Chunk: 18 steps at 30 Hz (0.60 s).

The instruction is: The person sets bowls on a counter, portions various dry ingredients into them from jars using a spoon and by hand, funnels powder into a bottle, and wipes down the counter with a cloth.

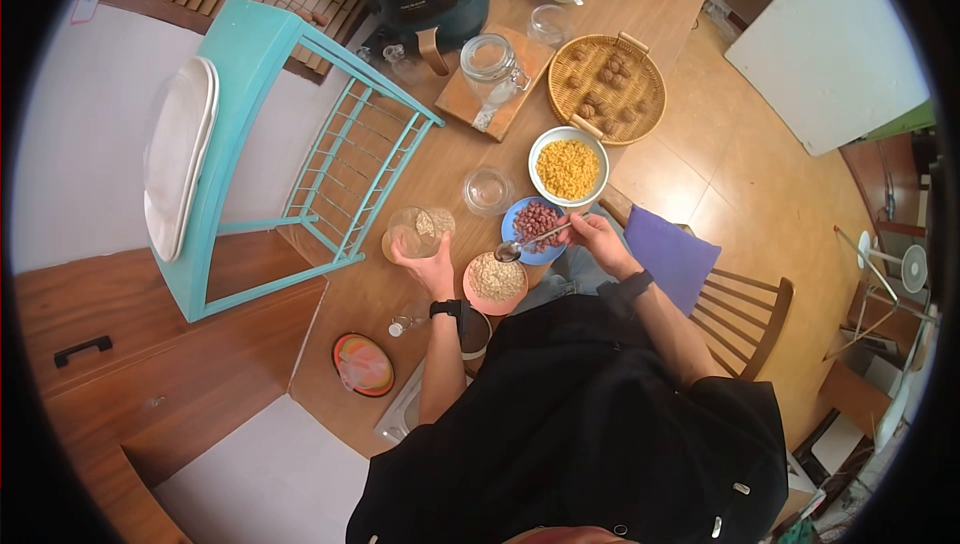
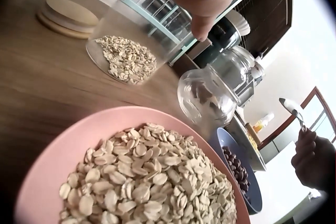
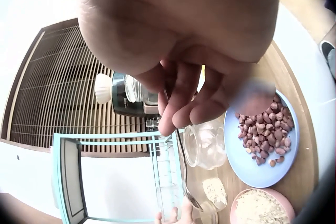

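My left hand (image 1: 428, 266) grips a clear glass jar (image 2: 165, 37) with a low layer of rolled oats (image 2: 126, 60) at its bottom. The jar leans slightly in the left wrist view, its base at the tabletop. In the fingers of my right hand (image 1: 598, 242) is a metal spoon (image 3: 185, 174), held by its handle. The spoon's bowl hangs over the edge of the blue plate of reddish-brown nuts (image 3: 265, 134), near the pink bowl (image 2: 44, 182). That bowl is heaped with more oats (image 1: 495, 276). A round empty glass jar (image 2: 202, 95) stands between the plate and the rack.
A white bowl of yellow kernels (image 1: 568, 169) and a wicker tray (image 1: 645, 94) of walnuts lie further along the table. A lidded glass jar (image 1: 490, 59) stands on a wooden board. The turquoise rack (image 1: 340, 264) rises left of my left hand. A wooden lid (image 2: 71, 14) lies behind the jar.
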Available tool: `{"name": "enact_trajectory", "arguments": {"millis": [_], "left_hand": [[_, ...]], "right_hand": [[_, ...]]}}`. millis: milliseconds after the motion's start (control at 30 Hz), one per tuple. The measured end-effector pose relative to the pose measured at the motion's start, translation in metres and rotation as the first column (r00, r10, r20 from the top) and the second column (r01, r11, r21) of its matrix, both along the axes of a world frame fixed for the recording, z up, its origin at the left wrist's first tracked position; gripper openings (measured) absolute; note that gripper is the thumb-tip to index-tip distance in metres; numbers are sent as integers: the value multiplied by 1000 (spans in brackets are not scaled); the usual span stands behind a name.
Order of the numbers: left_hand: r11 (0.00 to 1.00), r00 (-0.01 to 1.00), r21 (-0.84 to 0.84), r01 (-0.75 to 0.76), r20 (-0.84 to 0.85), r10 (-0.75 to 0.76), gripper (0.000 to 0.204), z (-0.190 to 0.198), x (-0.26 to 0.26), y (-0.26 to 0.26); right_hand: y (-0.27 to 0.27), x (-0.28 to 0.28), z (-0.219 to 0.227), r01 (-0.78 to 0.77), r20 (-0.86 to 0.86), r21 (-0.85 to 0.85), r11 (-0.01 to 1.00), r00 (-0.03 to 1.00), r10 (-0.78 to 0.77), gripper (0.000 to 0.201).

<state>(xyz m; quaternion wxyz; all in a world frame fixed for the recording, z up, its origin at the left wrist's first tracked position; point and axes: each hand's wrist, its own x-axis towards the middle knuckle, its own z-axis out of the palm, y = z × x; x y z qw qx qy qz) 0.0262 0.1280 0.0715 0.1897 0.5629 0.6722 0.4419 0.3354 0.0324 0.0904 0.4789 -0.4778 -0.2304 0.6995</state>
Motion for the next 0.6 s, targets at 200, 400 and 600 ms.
{"name": "enact_trajectory", "arguments": {"millis": [200,400,600], "left_hand": [[996,996,-37,-81,-36,80,113,2,-9,-2],[952,930,-267,-151,-365,45,94,-43,-53,-4],[961,841,-260,-91,-538,-66,92,-71,-80,29]], "right_hand": [[2,20,6,48,4,-11,999,999,-48,39],[0,58,22,203,-106,-24,979,973,-204,40],[1,78,28,414,-105,6,910,905,-412,37]]}}
